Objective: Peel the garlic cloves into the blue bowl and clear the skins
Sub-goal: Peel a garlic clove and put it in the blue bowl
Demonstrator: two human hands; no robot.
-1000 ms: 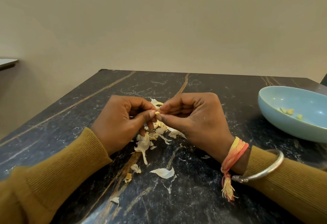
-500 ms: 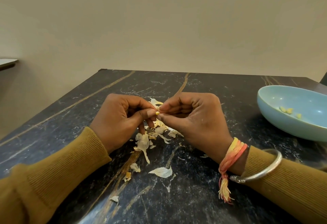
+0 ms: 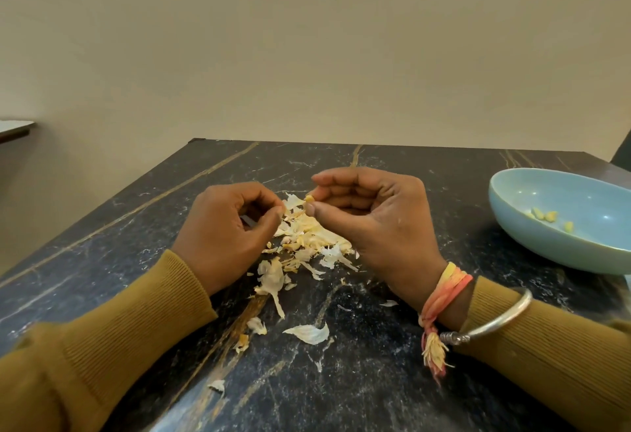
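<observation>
Grip: my right hand [image 3: 372,223] pinches the clove [image 3: 309,198]; left hand [image 3: 228,230] curled, contents unclear.
Bowl [image 3: 546,247]: to my right, nearer that hand.

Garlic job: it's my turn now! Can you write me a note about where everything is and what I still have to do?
Right hand: pinches a small yellowish garlic clove between thumb and fingertip, above the skins.
Left hand: fingers curled; whether it holds a skin scrap cannot be told.
Blue bowl: on the right side of the table, a few peeled cloves inside.
Skins: piled between the hands, loose bits scattered nearer the person.
Done: a few cloves peeled into the bowl.
Left: drop the held clove in the bowl, then clear the skins.
</observation>
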